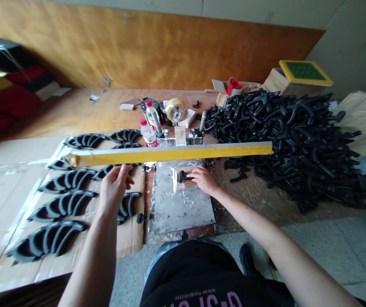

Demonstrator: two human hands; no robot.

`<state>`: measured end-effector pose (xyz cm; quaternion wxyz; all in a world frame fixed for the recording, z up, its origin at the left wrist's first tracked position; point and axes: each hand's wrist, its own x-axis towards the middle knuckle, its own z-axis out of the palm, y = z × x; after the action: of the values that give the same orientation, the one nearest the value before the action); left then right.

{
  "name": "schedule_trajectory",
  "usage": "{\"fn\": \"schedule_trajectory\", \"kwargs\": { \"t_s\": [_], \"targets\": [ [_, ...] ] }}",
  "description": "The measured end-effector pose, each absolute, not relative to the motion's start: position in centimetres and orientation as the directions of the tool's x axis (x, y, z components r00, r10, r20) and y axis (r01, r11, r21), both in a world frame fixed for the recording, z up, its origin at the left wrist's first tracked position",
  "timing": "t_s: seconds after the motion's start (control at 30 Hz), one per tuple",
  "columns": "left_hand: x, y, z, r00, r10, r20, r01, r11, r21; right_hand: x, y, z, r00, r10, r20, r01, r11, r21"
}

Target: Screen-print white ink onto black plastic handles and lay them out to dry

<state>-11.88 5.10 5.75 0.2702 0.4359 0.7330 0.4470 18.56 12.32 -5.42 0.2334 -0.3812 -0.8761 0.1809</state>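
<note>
My left hand (pixel 114 185) reaches up under the front edge of a long yellow-edged frame (pixel 170 153) that stands raised across the bench; the thumb touches the frame and the fingers curl loosely. My right hand (pixel 203 179) rests on a foil-covered metal plate (pixel 179 204), with its fingers closed on a small black plastic part (pixel 183 175) lying on the plate under the frame.
A large heap of black curved plastic parts (pixel 291 136) fills the bench's right side. Rows of the same parts (pixel 64 200) lie overlapped on cardboard at left. Two small bottles (pixel 149 125), a tape roll (pixel 175 109) and boxes (pixel 298 76) stand behind.
</note>
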Motion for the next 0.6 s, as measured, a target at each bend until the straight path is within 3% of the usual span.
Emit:
{"fn": "schedule_trajectory", "kwargs": {
  "t_s": [0.07, 0.17, 0.37, 0.43, 0.53, 0.6],
  "targets": [
    [-9.2, 6.6, 8.9, -0.452, 0.886, 0.104, 0.268, 0.024, 0.963, 18.0, 12.0, -5.3, -0.631, 0.731, 0.259, 0.622, 0.677, -0.393],
    [-6.7, 7.4, 11.3, -0.460, 0.862, 0.213, 0.114, -0.181, 0.977, 17.5, 11.8, -4.6, -0.655, 0.720, 0.227, 0.660, 0.693, -0.290],
    [-6.1, 6.9, 10.3, -0.483, 0.866, 0.129, 0.063, -0.113, 0.992, 14.8, 11.9, -4.1, -0.740, 0.643, 0.199, 0.591, 0.762, -0.263],
    [-6.3, 6.4, 9.6, -0.484, 0.867, 0.118, 0.061, -0.102, 0.993, 14.2, 11.8, -4.3, -0.706, 0.691, 0.154, 0.620, 0.709, -0.337],
    [-6.6, 5.3, 9.1, -0.461, 0.885, 0.062, 0.000, -0.070, 0.998, 15.4, 11.7, -4.4, -0.383, 0.920, 0.081, 0.732, 0.356, -0.581],
    [-6.8, 4.1, 8.8, -0.423, 0.905, -0.035, -0.076, 0.004, 0.997, 17.7, 12.1, -4.2, -0.178, 0.984, 0.026, 0.678, 0.142, -0.721]
  ]
}}
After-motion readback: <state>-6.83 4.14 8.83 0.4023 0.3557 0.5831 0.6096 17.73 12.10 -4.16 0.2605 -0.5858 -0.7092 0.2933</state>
